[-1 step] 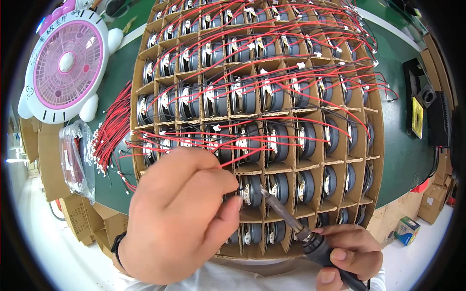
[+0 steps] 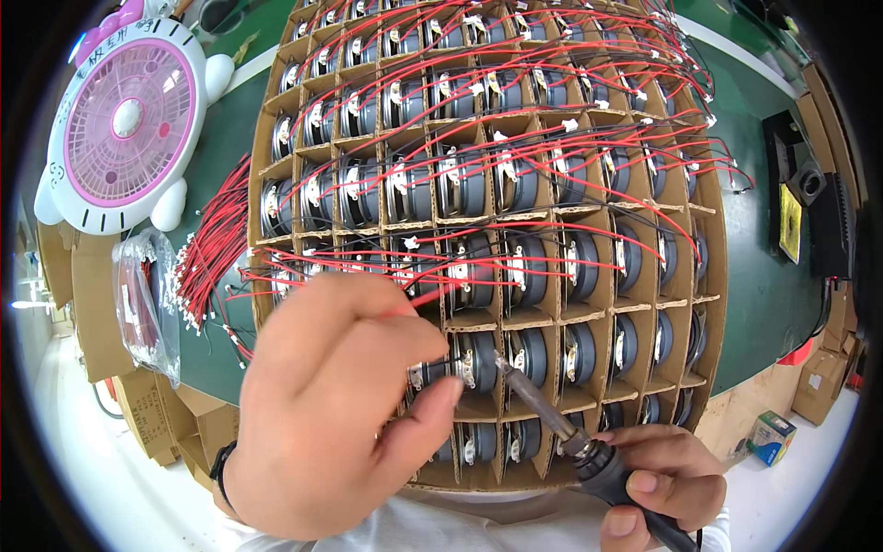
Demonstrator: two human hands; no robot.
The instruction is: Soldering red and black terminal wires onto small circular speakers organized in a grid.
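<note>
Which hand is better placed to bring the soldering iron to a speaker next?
The right hand, probably: it grips the soldering iron, whose tip appears close to a speaker. The left hand shows no tool.

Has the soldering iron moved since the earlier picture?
No, not visibly: the soldering iron keeps its place, its tip showing at the same cardboard divider, so there's no direction to report.

Dark handwritten characters [image 2: 114, 48] top the white fan [image 2: 126, 118]; printed lettering [image 2: 150, 411] marks a carton [image 2: 145, 425].
</note>
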